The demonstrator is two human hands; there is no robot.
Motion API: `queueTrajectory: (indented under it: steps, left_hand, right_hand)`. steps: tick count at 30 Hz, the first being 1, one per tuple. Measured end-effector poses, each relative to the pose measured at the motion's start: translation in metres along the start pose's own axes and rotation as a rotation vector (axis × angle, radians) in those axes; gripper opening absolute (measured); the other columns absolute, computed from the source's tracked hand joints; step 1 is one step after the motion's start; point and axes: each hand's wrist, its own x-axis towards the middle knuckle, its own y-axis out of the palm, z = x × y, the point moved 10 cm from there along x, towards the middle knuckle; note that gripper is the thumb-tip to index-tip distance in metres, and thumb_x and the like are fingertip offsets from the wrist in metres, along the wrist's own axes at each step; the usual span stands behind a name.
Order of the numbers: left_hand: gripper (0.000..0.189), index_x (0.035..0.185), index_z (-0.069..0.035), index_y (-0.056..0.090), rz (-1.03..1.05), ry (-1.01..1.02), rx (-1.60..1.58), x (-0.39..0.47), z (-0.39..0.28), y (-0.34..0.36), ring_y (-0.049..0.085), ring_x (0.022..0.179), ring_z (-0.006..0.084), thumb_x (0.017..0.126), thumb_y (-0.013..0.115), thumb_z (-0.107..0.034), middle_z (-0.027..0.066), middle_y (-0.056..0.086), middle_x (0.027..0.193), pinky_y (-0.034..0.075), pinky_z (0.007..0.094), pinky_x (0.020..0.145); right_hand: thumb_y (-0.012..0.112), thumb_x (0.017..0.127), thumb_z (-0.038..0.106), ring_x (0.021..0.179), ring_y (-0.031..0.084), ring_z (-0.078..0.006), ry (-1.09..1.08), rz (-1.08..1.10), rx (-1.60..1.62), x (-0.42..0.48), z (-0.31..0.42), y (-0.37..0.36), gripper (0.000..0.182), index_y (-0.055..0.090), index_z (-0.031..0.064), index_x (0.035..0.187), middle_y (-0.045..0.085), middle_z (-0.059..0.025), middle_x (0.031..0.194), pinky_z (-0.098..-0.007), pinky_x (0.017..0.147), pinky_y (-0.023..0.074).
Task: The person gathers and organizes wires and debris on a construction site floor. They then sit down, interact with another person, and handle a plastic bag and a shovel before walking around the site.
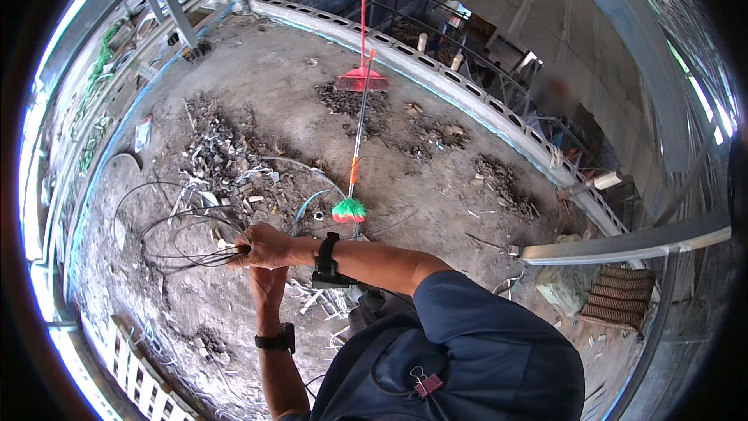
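Observation:
My right hand (262, 247) is closed around a bundle of thin dark wire (213, 258). Loose loops of the wire (143, 228) spread out to the left of my fist. From below, my left hand (270, 278) meets the right one at the bundle; its fingers are mostly hidden, so I cannot tell how they grip. Just beyond my hands, a broom with green and red bristles (349, 210) lies with its striped handle pointing away. A curved grey strip (304, 166) and a blue strip (308, 202) lie near the bristles.
Rubble and scraps (219, 149) are heaped on the dusty floor. Farther off stands a red long-handled dustpan (362, 79) by a dirt pile. A hollow-block edge (461, 85) bounds the far side. To the right are a metal beam (625, 245) and a brown woven mat (618, 298).

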Motion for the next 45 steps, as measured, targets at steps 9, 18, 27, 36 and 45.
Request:
queueTrajectory:
  steps: [9,18,27,36,45]
  left_hand:
    - [0.049,0.129,0.002,0.062,-0.6,0.169,0.081,-0.054,-0.06,-0.112,0.061,0.115,0.0268,0.098,0.063,-0.037,0.0187,0.065,0.124,0.047,0.0409,0.1]
    - [0.1,0.157,-0.007,0.023,-0.481,0.273,-0.418,0.028,-0.08,-0.11,0.034,0.144,0.0351,0.09,0.018,-0.082,0.0207,0.038,0.155,0.011,0.0479,0.124]
    - [0.13,0.153,0.004,0.027,0.128,0.321,-0.831,0.066,-0.183,0.063,0.047,0.132,0.0311,0.071,0.033,-0.096,0.0192,0.052,0.14,0.032,0.0447,0.115]
    - [0.1,0.148,0.0,0.035,0.175,0.309,-0.433,0.099,-0.262,0.176,0.053,0.128,0.0325,0.079,0.076,-0.06,0.0196,0.047,0.148,0.043,0.0449,0.107]
    - [0.114,0.158,-0.005,0.017,0.476,0.181,-0.742,0.11,-0.33,0.267,0.036,0.144,0.0314,0.077,0.076,-0.06,0.0201,0.038,0.155,0.034,0.0487,0.114]
  right_hand:
    - [0.074,0.087,0.047,0.05,0.042,-0.0211,0.04,-0.248,-0.038,-0.023,-0.011,-0.088,0.054,0.057,0.0006,0.066,0.045,-0.0159,0.054,-0.0398,0.054,0.0406]
    - [0.077,0.086,0.033,0.058,0.042,-0.0107,0.068,0.032,0.152,-0.051,0.011,-0.08,0.043,0.056,0.0005,0.066,0.047,-0.0021,0.056,-0.0367,0.052,0.0365]
    - [0.077,0.083,0.023,0.059,0.044,-0.0054,-0.014,-0.197,0.444,-0.073,-0.011,-0.18,0.026,0.067,0.0013,0.073,0.055,0.0022,0.059,-0.0294,0.052,0.0388]
    - [0.069,0.072,0.005,0.071,0.055,-0.009,0.141,-0.109,0.361,-0.114,-0.062,-0.265,0.018,0.069,0.0007,0.09,0.066,-0.0013,0.074,-0.0306,0.063,0.0479]
    - [0.072,0.068,0.008,0.085,0.061,-0.0207,0.205,-0.149,0.28,-0.17,-0.062,-0.328,0.037,0.065,-0.0009,0.103,0.069,-0.0083,0.088,-0.0371,0.072,0.0503]
